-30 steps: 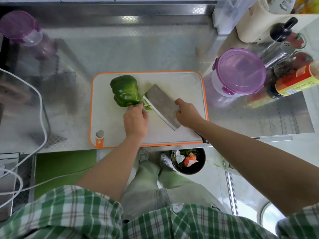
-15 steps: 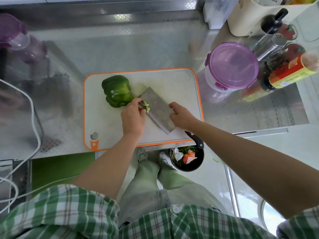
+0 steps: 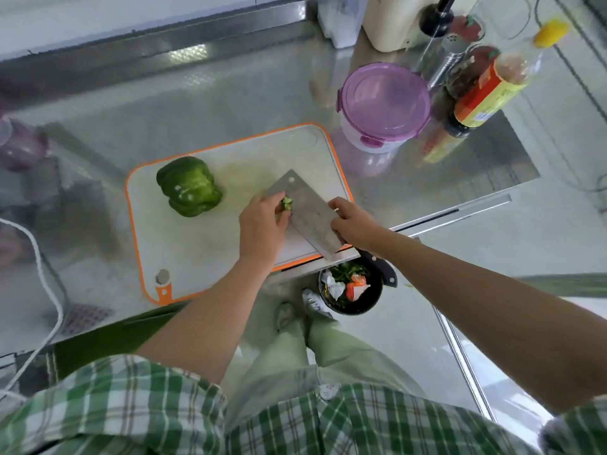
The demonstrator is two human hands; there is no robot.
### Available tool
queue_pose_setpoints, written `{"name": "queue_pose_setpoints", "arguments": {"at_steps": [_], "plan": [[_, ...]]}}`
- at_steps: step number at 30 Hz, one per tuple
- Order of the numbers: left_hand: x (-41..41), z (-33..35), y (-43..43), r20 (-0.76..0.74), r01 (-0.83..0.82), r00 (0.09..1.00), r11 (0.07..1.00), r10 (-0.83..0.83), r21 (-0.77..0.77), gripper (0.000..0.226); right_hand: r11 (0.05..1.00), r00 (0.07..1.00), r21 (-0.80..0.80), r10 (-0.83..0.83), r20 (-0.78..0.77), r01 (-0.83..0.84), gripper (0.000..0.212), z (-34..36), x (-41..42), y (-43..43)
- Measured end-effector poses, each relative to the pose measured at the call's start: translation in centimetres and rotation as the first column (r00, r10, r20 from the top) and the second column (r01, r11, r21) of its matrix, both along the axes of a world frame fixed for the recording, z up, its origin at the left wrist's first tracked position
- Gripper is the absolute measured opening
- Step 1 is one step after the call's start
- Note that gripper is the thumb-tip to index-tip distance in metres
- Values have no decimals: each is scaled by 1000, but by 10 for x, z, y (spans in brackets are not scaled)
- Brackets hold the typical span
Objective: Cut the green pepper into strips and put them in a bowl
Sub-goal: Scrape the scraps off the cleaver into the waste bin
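We are drawing our left hand (image 3: 262, 224), pinching the cut-off stem (image 3: 287, 203), away from the green pepper (image 3: 189, 185) lying at ten o'clock on the cutting board (image 3: 203, 257), our right hand (image 3: 353, 223) gripping the cleaver (image 3: 308, 218), so strip-cutting is yet to start.

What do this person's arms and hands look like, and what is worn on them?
Both arms are bare below the short sleeves of a green-and-white checked cloth shirt, whose pattern carries thin reddish lines. The left hand and the right hand are ungloved. No ring, watch or bracelet shows on either, and no markings are visible.
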State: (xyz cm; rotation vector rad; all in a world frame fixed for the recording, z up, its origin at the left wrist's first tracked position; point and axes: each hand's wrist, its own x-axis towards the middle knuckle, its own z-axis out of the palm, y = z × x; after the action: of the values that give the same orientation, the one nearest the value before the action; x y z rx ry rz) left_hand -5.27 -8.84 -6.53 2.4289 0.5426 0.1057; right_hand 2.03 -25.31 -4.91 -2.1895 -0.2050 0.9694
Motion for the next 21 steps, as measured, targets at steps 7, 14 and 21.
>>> {"name": "queue_pose_setpoints", "arguments": {"at_steps": [7, 14, 21], "plan": [[6, 0, -44, 12, 235, 972, 971, -234, -34, 22, 982, 983, -56, -177, 37, 179, 33, 3, -32, -59], [15, -4, -116, 4, 431, 902, 902, -431, -14, 12, 910, 910, -15, -413, 39, 414, 18, 5, -60, -132], [9, -14, -199, -65, 548, 834, 836, -548, -15, 7, 867, 875, -129, -469, 118, 482, 28, 2, -79, -209]]}}
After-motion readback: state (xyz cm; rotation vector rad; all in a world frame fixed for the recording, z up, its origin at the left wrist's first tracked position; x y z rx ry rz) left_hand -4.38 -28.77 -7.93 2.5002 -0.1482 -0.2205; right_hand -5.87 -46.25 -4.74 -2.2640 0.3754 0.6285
